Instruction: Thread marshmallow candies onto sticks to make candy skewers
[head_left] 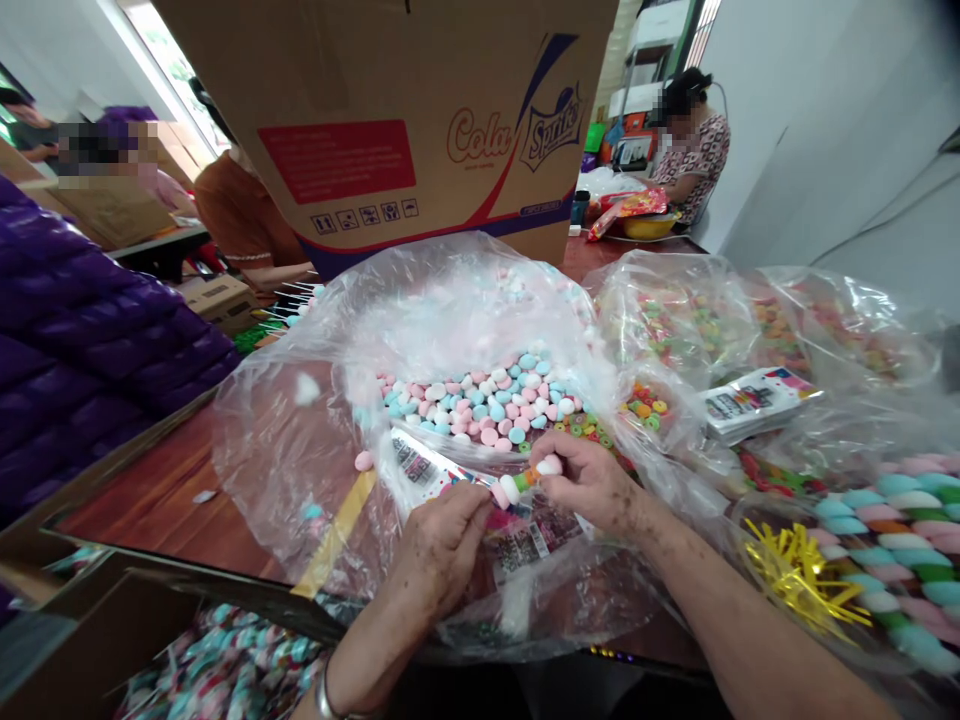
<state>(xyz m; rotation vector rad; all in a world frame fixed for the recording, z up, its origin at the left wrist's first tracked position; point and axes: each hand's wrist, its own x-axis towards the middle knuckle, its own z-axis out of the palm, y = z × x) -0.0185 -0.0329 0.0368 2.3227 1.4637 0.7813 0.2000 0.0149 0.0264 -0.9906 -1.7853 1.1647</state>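
Note:
A short candy skewer (511,489) with pink, white, green and orange pieces lies between my two hands, over a clear plastic bag. My left hand (444,540) is closed at its pink end, where the fingers hide any stick. At the other end, my right hand (589,482) pinches a white marshmallow (550,465) beside the orange piece. Just beyond the hands, pink, white and blue marshmallows (480,400) are heaped in the open bag. Green and orange gummy rings (589,430) lie to their right. Printed packaging (420,470) shows under and beside my left hand.
A large cardboard box (435,120) stands behind the bag. On the right are candy bags (675,310), a stack of printed pouches (761,400), gold twist ties (799,580) and finished skewers (900,540). Below left, a carton holds wrapped candies (225,665). Other people sit farther back.

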